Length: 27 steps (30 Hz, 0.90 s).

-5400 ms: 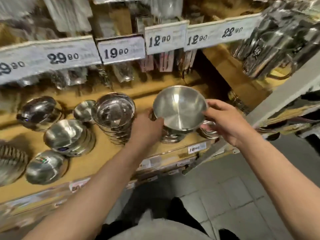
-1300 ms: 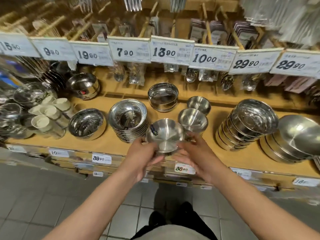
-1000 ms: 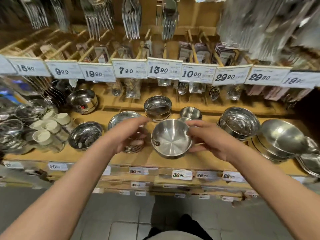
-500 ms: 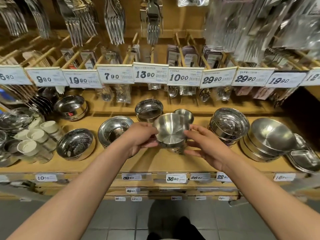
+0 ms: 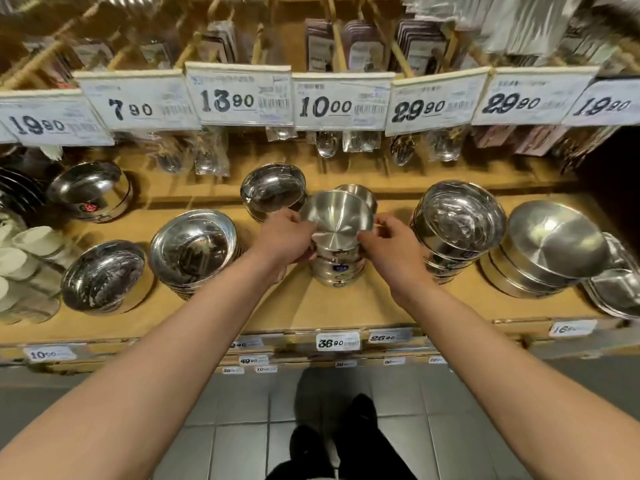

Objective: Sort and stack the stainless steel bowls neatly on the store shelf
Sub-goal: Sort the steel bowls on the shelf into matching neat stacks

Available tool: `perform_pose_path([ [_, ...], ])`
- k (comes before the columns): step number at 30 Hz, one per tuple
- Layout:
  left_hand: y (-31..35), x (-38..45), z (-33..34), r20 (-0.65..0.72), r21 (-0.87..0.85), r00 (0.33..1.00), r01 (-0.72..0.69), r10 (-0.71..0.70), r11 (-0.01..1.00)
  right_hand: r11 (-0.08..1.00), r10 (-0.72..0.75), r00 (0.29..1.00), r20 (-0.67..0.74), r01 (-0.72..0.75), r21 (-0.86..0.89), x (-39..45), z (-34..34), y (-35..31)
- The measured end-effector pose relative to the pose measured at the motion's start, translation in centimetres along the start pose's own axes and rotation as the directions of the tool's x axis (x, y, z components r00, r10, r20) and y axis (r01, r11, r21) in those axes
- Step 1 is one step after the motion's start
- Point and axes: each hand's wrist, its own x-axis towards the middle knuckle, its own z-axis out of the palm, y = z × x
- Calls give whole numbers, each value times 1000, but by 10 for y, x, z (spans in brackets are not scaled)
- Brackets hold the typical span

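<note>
We had both hands on one small steel bowl (image 5: 337, 220), tipped so its mouth faced us, right on top of a short stack of like bowls (image 5: 337, 268) at mid-shelf. Left hand (image 5: 284, 237) held the bowl's left rim, fingers curled round it. Right hand (image 5: 389, 237) pinched the right rim with thumb and fingertips. Whether the bowl was already seated in the stack we could not tell; it looked tilted, not level.

The wooden shelf (image 5: 346, 306) sloped toward us, so every pile leaned forward. Just left sat a pile of wider bowls (image 5: 194, 251), and far-left of the held bowl a single shiny bowl (image 5: 273, 192). Just right stood a tall leaning stack (image 5: 457, 226), then a bigger matte stack (image 5: 550, 251) further right. Another small bowl (image 5: 360, 194) showed behind the held one.

Risks, as we judged them: letting go while the bowl was still tilted could leave it cocked in the stack or let it slide off toward the near edge and the tiled floor (image 5: 242, 427). Steel on steel is slick, and the slope adds to that. The right wrist was close to the tall leaning stack; a careless pull-back could knock it. Pressing down off-centre could shove the small stack forward.
</note>
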Motion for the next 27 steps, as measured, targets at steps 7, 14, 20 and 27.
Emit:
perform_pose_path([
  [7,-7,2,1,-40,195,994,-92,101,976,990,-106,991,-82,98,-102,0,7,6],
  [14,-6,5,1,4,232,992,-120,123,965,991,-107,988,-115,97,-91,-1,7,13],
  [20,-8,4,1,17,230,990,-137,137,963,996,-77,990,-122,70,-62,0,9,22],
  [27,-15,14,2,20,77,993,-115,114,990,999,-13,992,-128,18,40,3,9,25],
])
